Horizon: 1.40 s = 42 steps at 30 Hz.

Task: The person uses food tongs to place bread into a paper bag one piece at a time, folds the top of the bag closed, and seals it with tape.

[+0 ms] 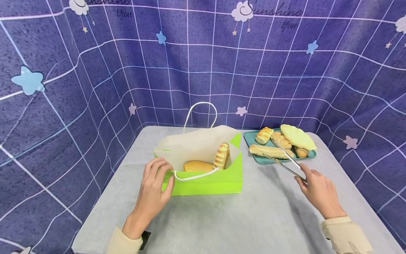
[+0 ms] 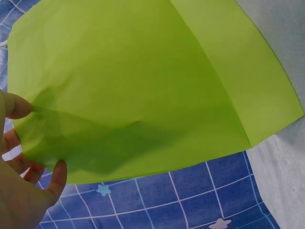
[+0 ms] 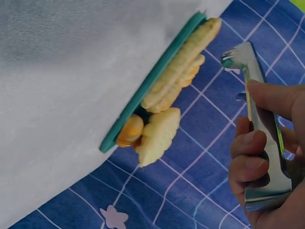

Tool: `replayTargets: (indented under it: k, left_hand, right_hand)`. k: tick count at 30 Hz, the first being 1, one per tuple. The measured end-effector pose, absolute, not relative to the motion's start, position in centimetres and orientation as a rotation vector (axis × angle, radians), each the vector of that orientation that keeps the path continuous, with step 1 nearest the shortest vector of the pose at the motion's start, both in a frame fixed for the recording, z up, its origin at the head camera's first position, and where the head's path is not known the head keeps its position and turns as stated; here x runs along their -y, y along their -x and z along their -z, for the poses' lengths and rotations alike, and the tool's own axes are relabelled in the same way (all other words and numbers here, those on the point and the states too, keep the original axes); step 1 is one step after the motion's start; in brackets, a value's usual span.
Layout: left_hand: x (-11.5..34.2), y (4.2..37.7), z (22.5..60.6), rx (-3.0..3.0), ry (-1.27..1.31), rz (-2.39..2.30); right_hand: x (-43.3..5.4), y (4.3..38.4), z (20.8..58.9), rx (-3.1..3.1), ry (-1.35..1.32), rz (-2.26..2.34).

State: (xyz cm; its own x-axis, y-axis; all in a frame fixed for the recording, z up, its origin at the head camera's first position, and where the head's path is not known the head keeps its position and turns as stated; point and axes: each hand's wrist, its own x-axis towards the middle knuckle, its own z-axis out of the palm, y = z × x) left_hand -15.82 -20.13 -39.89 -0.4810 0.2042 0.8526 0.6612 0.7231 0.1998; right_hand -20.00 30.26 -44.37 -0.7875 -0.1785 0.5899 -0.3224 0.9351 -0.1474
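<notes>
A lime-green paper bag (image 1: 203, 187) with a white inside and white cord handles lies with its mouth open toward me. Inside it are a smooth orange-brown bun (image 1: 198, 165) and a ridged bread piece (image 1: 222, 156) standing on end. My left hand (image 1: 156, 183) pinches the bag's left edge between thumb and fingers. My right hand (image 1: 320, 190) grips metal tongs (image 3: 267, 148). The tongs' arms are spread, and their tips reach over a teal tray (image 1: 260, 159), by a long bread stick (image 1: 269, 151) and a twisted roll (image 1: 281, 139).
Also on the tray are a browned pastry (image 1: 264, 135), a large pale scalloped bread (image 1: 298, 137) and a small round bun (image 1: 301, 152). The grey table (image 1: 222, 222) meets a blue checked curtain (image 1: 203, 81) at the back and sides.
</notes>
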Motion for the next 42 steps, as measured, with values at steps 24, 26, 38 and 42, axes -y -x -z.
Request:
replayTargets:
  k: [24,26,38,42]
  left_hand:
    - [20.2,15.5,40.0,2.043,0.656,0.65]
    - [20.2,15.5,40.0,2.046,0.655,0.649]
    - [20.3,15.5,40.1,2.044,0.655,0.651]
    - [20.2,15.5,40.1,2.038,0.655,0.655]
  right_hand:
    - [-29.6,23.1,46.3,2.643,-0.268,-0.218]
    - [-29.5,23.3,46.4,2.653,-0.258,-0.223]
    - [-29.2,24.7,46.8,2.714,-0.189,-0.259]
    - [-29.3,24.9,47.0,2.72,-0.185,-0.266]
